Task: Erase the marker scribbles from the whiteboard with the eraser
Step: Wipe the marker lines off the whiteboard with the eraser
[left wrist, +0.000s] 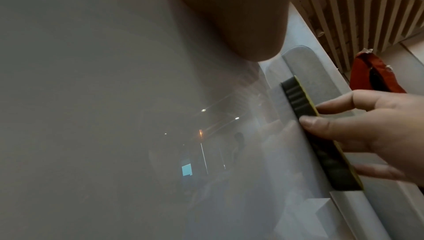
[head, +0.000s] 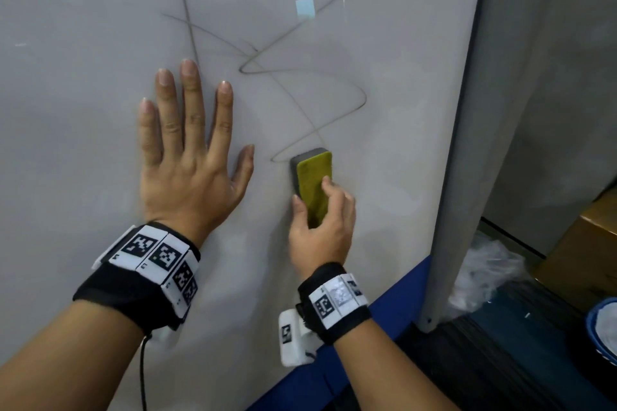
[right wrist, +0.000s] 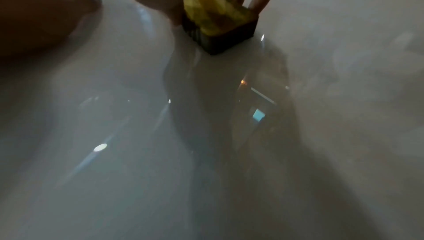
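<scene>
Left hand (head: 187,157) is flat on the whiteboard (head: 83,77), fingers spread and straight. Right hand (head: 322,227), just to its right, grips the eraser (head: 312,177), thumb on one long edge, fingers on the other, dark felt face pressed to the board. Its far end touches the lowest loop of the marker scribbles (head: 300,90), which wind away up the board.

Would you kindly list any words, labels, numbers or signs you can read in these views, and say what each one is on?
No readable words, brands or numbers.
Left wristband: black-and-white square code markers; the tiny characters beneath them are too small to read.
Right wristband: similar code markers, one washed out by glare; nothing legible.
Whiteboard: only marker scribbles, no writing.
Eraser: no label visible.
</scene>
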Available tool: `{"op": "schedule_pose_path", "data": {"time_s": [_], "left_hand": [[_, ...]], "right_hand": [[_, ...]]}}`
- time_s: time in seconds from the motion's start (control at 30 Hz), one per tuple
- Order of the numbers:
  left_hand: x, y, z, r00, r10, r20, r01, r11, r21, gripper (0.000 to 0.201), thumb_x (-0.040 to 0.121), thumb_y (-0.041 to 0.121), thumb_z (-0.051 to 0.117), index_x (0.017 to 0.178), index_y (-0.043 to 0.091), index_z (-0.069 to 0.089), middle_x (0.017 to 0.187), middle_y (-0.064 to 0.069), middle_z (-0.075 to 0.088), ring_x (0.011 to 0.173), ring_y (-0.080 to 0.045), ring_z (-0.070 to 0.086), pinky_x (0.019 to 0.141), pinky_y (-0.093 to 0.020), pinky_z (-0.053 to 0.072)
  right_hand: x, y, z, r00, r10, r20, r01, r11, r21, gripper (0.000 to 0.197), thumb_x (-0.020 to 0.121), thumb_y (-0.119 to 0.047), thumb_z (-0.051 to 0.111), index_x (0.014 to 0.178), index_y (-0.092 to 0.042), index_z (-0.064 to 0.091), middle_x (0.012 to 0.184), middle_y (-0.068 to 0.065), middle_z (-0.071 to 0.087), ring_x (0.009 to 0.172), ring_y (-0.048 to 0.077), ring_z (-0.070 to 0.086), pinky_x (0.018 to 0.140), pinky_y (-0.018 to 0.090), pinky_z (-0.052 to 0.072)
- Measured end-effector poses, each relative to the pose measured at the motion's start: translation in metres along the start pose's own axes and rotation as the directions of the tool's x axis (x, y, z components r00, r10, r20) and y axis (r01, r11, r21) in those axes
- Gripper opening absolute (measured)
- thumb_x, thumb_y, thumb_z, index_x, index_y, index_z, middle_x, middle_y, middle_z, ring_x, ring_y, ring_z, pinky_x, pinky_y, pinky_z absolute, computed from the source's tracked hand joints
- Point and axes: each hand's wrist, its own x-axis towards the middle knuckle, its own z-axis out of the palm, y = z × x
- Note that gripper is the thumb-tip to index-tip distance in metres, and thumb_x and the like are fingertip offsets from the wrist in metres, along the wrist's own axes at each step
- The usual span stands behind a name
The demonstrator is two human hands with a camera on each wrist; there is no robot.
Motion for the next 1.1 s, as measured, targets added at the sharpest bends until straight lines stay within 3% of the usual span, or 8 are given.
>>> {"op": "schedule_pose_path", "data": {"time_s": [0.07, 0.17, 0.27, 0.43, 0.6, 0.83, 1.0, 1.1], "left_hand": [[0.000, 0.000, 0.000, 1.000, 0.006, -0.003, -0.006, 1.000, 0.009, 0.071, 0.104, 0.048, 0.036, 0.160, 0.011, 0.015, 0.162, -0.027, 0.015, 0.149, -0.048, 0.016, 0.122, -0.048, -0.005], [0.000, 0.002, -0.002, 1.000, 0.006, 0.000, -0.006, 1.000, 0.026, 0.071, 0.103, 0.048, 0.037, 0.160, 0.010, 0.016, 0.162, -0.027, 0.016, 0.148, -0.047, 0.017, 0.122, -0.048, -0.004], [-0.001, 0.003, -0.002, 1.000, 0.003, 0.005, -0.003, 0.999, 0.037, 0.072, 0.103, 0.049, 0.036, 0.160, 0.010, 0.014, 0.162, -0.026, 0.012, 0.149, -0.047, 0.014, 0.122, -0.049, -0.005], [0.000, 0.000, 0.000, 1.000, 0.002, 0.013, -0.002, 1.000, 0.005, 0.072, 0.103, 0.048, 0.036, 0.160, 0.011, 0.012, 0.163, -0.026, 0.011, 0.150, -0.046, 0.011, 0.123, -0.048, -0.008], [-0.001, 0.003, -0.001, 1.000, -0.001, 0.020, 0.000, 1.000, 0.022, 0.073, 0.102, 0.048, 0.035, 0.161, 0.012, 0.010, 0.163, -0.025, 0.010, 0.150, -0.046, 0.011, 0.123, -0.048, -0.007], [0.000, 0.000, -0.002, 0.999, 0.001, 0.034, -0.001, 1.000, 0.003, 0.073, 0.103, 0.048, 0.034, 0.161, 0.012, 0.008, 0.164, -0.025, 0.007, 0.151, -0.045, 0.007, 0.123, -0.048, -0.007], [-0.001, 0.001, -0.004, 0.999, 0.008, 0.032, -0.008, 1.000, 0.011, 0.072, 0.102, 0.047, 0.035, 0.161, 0.012, 0.011, 0.163, -0.024, 0.008, 0.151, -0.044, 0.008, 0.122, -0.048, -0.007], [0.000, 0.002, -0.004, 1.000, 0.008, 0.020, -0.008, 1.000, 0.020, 0.072, 0.102, 0.047, 0.035, 0.161, 0.011, 0.012, 0.163, -0.024, 0.008, 0.150, -0.044, 0.007, 0.122, -0.049, -0.006]], "right_hand": [[0.025, 0.015, -0.009, 0.998, 0.057, -0.040, -0.058, 0.998, -0.017, 0.043, 0.082, -0.031, 0.076, 0.120, -0.016, 0.061, 0.120, 0.003, 0.060, 0.109, 0.021, 0.057, 0.092, 0.036, 0.050], [0.057, 0.024, -0.017, 0.955, 0.275, -0.109, -0.275, 0.961, 0.020, 0.039, 0.083, -0.033, 0.074, 0.118, -0.024, 0.058, 0.122, 0.000, 0.058, 0.106, 0.022, 0.058, 0.088, 0.045, 0.053], [0.041, 0.000, -0.007, 0.979, 0.173, -0.112, -0.172, 0.985, 0.014, 0.041, 0.084, -0.031, 0.074, 0.120, -0.019, 0.061, 0.119, 0.002, 0.058, 0.105, 0.020, 0.055, 0.088, 0.043, 0.051], [0.012, -0.015, -0.003, 0.997, -0.079, 0.026, 0.080, 0.996, -0.043, 0.042, 0.080, -0.030, 0.075, 0.119, -0.018, 0.067, 0.115, 0.002, 0.059, 0.103, 0.021, 0.056, 0.086, 0.036, 0.046], [0.053, 0.006, -0.013, 0.988, 0.113, -0.101, -0.118, 0.992, -0.039, 0.045, 0.078, -0.025, 0.080, 0.120, -0.016, 0.066, 0.113, 0.004, 0.061, 0.104, 0.025, 0.057, 0.085, 0.050, 0.051], [0.013, -0.019, -0.003, 0.996, -0.079, 0.030, 0.080, 0.995, -0.066, 0.043, 0.078, -0.031, 0.077, 0.119, -0.021, 0.067, 0.115, -0.002, 0.058, 0.105, 0.020, 0.056, 0.085, 0.034, 0.041], [0.038, 0.004, -0.011, 0.985, 0.151, -0.085, -0.155, 0.987, -0.043, 0.043, 0.077, -0.028, 0.081, 0.117, -0.019, 0.065, 0.116, 0.001, 0.061, 0.105, 0.023, 0.058, 0.088, 0.051, 0.049], [0.020, -0.011, -0.006, 0.992, 0.111, -0.061, -0.113, 0.993, -0.030, 0.042, 0.080, -0.030, 0.078, 0.118, -0.018, 0.064, 0.112, 0.001, 0.059, 0.103, 0.022, 0.056, 0.088, 0.047, 0.049]]}}
